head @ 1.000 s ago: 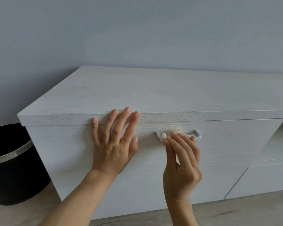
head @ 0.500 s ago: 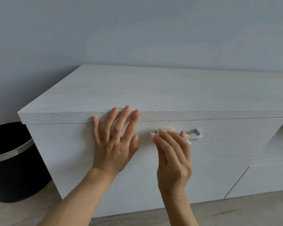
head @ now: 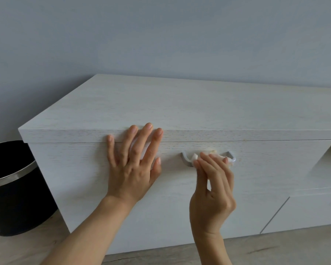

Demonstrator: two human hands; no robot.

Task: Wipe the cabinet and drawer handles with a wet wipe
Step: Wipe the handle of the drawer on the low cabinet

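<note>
In the head view, the right hand has slid back to the right along the drawer handle. Half a second ago it covered the bar's left end; now that end is bare, and the wet wipe sits bunched over the middle and right part of the bar. That reads as one back-and-forth pass, so this handle is probably close to done, while the other handles further right on the cabinet have yet to be wiped. The right hand grasps the wipe, its fingers lightly bent over it and pressing it onto the bar; the thumb is hidden. The left hand has not moved: it is released, fingers straight and spread, palm flat on the drawer front, fingertips reaching the edge of the top.
</note>
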